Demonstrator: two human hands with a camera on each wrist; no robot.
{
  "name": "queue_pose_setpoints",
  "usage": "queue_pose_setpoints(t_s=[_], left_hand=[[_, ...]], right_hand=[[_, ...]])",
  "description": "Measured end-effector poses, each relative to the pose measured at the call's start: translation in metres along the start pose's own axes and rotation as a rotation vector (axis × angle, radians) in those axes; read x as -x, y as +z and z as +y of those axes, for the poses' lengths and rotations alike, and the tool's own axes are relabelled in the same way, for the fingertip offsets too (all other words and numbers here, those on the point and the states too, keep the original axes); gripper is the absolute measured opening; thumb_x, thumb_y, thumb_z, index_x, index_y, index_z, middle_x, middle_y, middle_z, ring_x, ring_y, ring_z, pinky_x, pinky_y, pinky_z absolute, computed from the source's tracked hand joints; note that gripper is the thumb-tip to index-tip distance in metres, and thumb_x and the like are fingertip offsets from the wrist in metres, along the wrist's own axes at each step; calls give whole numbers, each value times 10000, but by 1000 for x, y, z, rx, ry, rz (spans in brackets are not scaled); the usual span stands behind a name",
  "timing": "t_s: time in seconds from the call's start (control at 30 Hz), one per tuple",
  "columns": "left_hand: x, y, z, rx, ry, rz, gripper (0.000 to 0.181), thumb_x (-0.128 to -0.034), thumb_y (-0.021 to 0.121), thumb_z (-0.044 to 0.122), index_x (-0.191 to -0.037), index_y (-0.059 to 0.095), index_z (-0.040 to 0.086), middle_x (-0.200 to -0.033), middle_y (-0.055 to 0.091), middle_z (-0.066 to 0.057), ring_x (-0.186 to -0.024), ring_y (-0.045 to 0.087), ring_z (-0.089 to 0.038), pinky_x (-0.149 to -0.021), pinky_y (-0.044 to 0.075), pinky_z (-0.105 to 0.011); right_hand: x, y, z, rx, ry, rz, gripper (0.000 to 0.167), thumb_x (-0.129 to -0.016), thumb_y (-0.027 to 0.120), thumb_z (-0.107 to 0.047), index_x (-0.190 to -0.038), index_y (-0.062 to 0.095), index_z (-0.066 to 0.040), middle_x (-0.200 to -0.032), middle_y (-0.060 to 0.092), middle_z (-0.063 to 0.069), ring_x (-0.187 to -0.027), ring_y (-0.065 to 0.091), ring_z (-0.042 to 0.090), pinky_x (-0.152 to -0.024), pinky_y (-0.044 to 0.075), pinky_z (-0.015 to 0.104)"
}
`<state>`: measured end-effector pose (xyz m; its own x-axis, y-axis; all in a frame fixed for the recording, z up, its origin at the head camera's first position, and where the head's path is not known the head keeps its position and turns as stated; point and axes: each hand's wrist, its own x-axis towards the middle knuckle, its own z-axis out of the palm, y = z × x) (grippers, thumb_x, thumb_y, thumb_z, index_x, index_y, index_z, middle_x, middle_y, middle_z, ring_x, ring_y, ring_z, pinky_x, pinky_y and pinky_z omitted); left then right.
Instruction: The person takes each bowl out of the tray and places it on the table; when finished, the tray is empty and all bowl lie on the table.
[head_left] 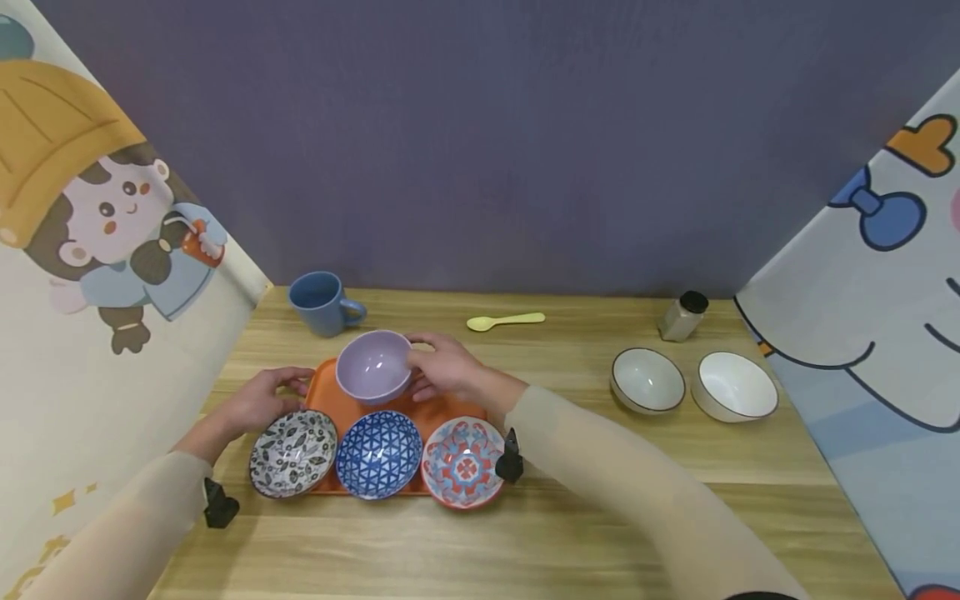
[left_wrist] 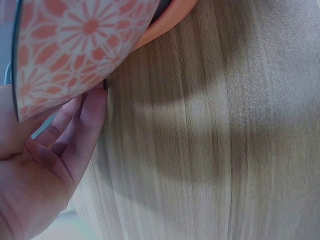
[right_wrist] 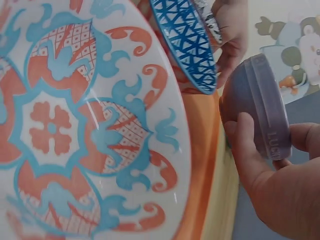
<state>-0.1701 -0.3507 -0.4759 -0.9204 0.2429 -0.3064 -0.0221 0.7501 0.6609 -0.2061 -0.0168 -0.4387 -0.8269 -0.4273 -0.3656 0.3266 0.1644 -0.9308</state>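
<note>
My right hand (head_left: 446, 367) grips the rim of a plain purple bowl (head_left: 373, 367), thumb on one side and fingers on the other. In the right wrist view that purple bowl (right_wrist: 260, 107) is seen from its side, over the back of the orange tray (head_left: 324, 392). My left hand (head_left: 262, 402) is at the tray's back left corner, beside a black-and-white leaf-patterned bowl (head_left: 293, 454). In the left wrist view its fingers (left_wrist: 90, 117) are loosely bent by that bowl's orange-flowered outside (left_wrist: 85, 45); their tips are partly hidden. A blue triangle-patterned bowl (head_left: 378, 454) and a red-and-blue floral bowl (head_left: 463, 462) stand along the tray's front.
A blue mug (head_left: 318, 304) stands behind the tray at left. Near the back wall lies a yellow spoon (head_left: 506, 321). To the right are two white bowls, one greyish (head_left: 647, 381) and one brighter (head_left: 735, 387), and a black-lidded jar (head_left: 682, 317). Printed panels flank the wooden table (head_left: 570, 533).
</note>
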Motion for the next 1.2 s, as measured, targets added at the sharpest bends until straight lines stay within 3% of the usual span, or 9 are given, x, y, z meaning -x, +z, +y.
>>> queue_pose_setpoints(t_s=[0.1, 0.2, 0.37, 0.57, 0.9, 1.2], left_hand=[[-1, 2, 0, 3, 4, 4, 555, -936, 654, 3, -1465, 493, -48, -1180, 657, -186, -1133, 582, -369, -1024, 452, -627], [-2, 2, -1, -3, 21, 5, 557, -932, 657, 2, -1460, 491, -62, -1178, 659, -198, -1132, 582, -375, -1013, 455, -628], [-2, 1, 2, -6, 20, 2, 561, -933, 660, 9, -1462, 488, -64, -1181, 656, -192, -1136, 579, -371, -1019, 446, -637], [-2, 1, 1, -14, -2, -4, 565, -940, 661, 20, -1471, 483, -52, -1194, 645, -196, -1139, 570, -381, -1024, 434, -657], [-1, 3, -3, -17, 38, 13, 553, -926, 653, -19, -1452, 493, -77, -1168, 665, -194, -1127, 590, -370, -991, 473, -606], [0, 3, -4, -19, 63, 23, 553, -924, 671, -12, -1447, 501, -78, -1159, 673, -188, -1131, 595, -377, -993, 464, -617]], right_hand=[[8, -9, -3, -25, -12, -4, 601, -943, 576, -133, -1532, 464, -164, -973, 729, 204, -1021, 696, 520, -694, 630, 441], [17, -20, -7, -37, -22, -1, 610, -951, 571, -128, -1547, 446, -162, -1008, 722, 213, -972, 716, 485, -704, 630, 442], [35, -42, -13, -63, -30, 31, 612, -944, 568, -97, -1541, 455, -161, -1021, 709, 222, -800, 740, 313, -710, 631, 438], [55, -71, -11, -91, -31, 76, 608, -949, 561, -74, -1539, 452, -165, -1033, 651, 205, -801, 735, 288, -681, 631, 389], [90, -122, 1, -142, -42, 199, 633, -951, 539, -43, -1564, 407, -129, -1275, 597, 363, -866, 757, 324, -750, 629, 402], [114, -151, 29, -149, -89, 350, 600, -979, 552, -59, -1561, 430, -141, -1258, 590, 360, -863, 765, 329, -755, 627, 415]])
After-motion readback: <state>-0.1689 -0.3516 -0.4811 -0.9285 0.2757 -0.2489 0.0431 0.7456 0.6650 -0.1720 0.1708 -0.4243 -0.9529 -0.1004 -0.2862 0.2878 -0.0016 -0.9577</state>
